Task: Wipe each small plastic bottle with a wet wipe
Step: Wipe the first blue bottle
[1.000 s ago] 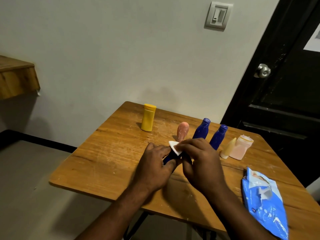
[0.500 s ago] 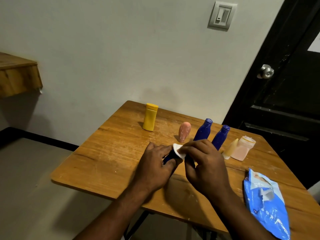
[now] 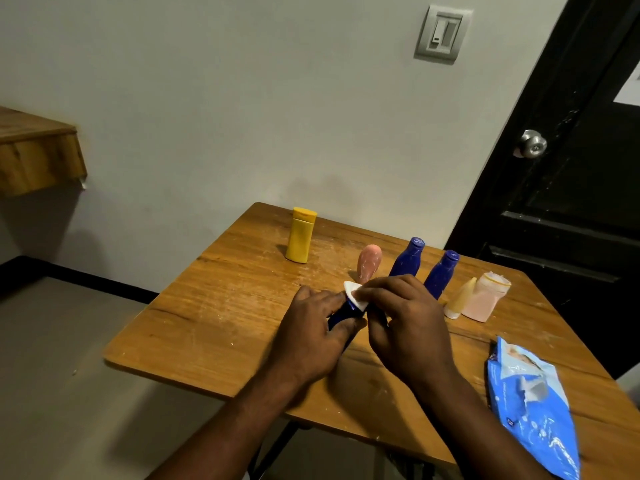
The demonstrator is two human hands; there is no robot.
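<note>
At the near right edge of the wooden worktop (image 3: pixel 225 306) lies a blue wipe packet (image 3: pixel 533 410), flat and crumpled, well apart from the hands. Just beyond it, over the middle of the worktop, the left grip (image 3: pixel 311 337) is curled round a dark blue bottle (image 3: pixel 341 313), which lies tilted across its fingers with only a short stretch of the body showing. The right grip (image 3: pixel 408 327) meets it from the other side and pinches a small white wet wipe (image 3: pixel 355 295) against the bottle's upper end, the wipe's pointed corner sticking up between the two hands. Behind the hands stands a loose row: a cream cone-shaped bottle (image 3: pixel 462 297) close against a pale pink bottle (image 3: pixel 485 299) on the right, then two upright blue bottles (image 3: pixel 441 275) (image 3: pixel 405 259) side by side, then a rounded pink bottle (image 3: pixel 370 263). A yellow bottle (image 3: pixel 300 240) stands alone farther back and to the left. Beyond the worktop rises a pale wall with a light switch (image 3: pixel 443 34), a black door (image 3: pixel 571 202) with a round metal knob (image 3: pixel 531 143) on the right, and a wooden shelf (image 3: pixel 38 154) on the left.
</note>
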